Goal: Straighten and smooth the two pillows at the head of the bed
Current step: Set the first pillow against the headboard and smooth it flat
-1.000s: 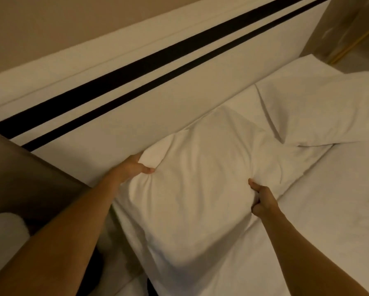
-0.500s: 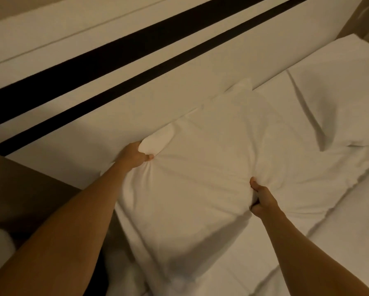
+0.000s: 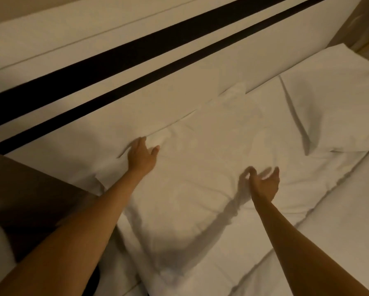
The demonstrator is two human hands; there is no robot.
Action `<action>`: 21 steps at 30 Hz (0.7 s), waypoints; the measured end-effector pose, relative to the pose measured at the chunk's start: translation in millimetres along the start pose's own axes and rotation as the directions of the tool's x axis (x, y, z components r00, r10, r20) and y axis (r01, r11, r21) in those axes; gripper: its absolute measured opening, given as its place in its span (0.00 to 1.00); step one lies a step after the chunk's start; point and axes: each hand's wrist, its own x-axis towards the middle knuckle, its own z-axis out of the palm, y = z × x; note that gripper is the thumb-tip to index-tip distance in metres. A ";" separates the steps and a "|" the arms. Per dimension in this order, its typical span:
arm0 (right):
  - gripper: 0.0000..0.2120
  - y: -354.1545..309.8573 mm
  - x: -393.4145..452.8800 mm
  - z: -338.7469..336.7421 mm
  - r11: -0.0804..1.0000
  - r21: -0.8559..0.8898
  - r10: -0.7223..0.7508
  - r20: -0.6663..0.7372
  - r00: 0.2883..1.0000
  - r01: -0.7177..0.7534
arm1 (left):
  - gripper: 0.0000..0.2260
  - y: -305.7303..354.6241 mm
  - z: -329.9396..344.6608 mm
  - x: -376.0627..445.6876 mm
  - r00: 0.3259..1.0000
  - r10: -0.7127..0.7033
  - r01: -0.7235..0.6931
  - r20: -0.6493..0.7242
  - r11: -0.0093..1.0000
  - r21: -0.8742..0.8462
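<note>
A white near pillow (image 3: pixel 196 167) lies flat against the headboard, filling the middle of the view. A second white pillow (image 3: pixel 333 107) lies to its right, its edge overlapping the first. My left hand (image 3: pixel 142 157) rests at the near pillow's far left corner, fingers apart, holding nothing. My right hand (image 3: pixel 264 183) hovers just above the pillow's front right part, fingers spread and curled, empty, with its shadow on the fabric.
A white headboard (image 3: pixel 136 99) with two black stripes runs along the back. A dark wooden bedside unit (image 3: pixel 29 199) stands at the left beside the bed. White bedding (image 3: pixel 329 242) spreads to the lower right.
Both hands have let go of the near pillow. It now lies flatter against the headboard. My right hand has lifted off it and opened.
</note>
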 end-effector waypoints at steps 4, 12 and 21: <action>0.32 -46.3 9.4 13.4 0.829 -0.253 -0.457 0.207 0.865 0.498 | 0.29 27.0 42.5 -27.8 0.995 0.050 -0.054 -0.088 0.998 -0.038; 0.25 -92.4 17.8 124.3 0.297 -0.275 -0.603 0.688 0.403 0.914 | 0.30 22.1 109.3 -26.4 0.983 0.077 -0.038 -0.168 0.973 0.228; 0.26 -83.9 115.7 127.4 0.244 -0.494 -0.573 0.621 0.535 0.835 | 0.34 -53.3 93.4 -19.3 0.958 -0.183 0.244 -0.222 0.926 0.287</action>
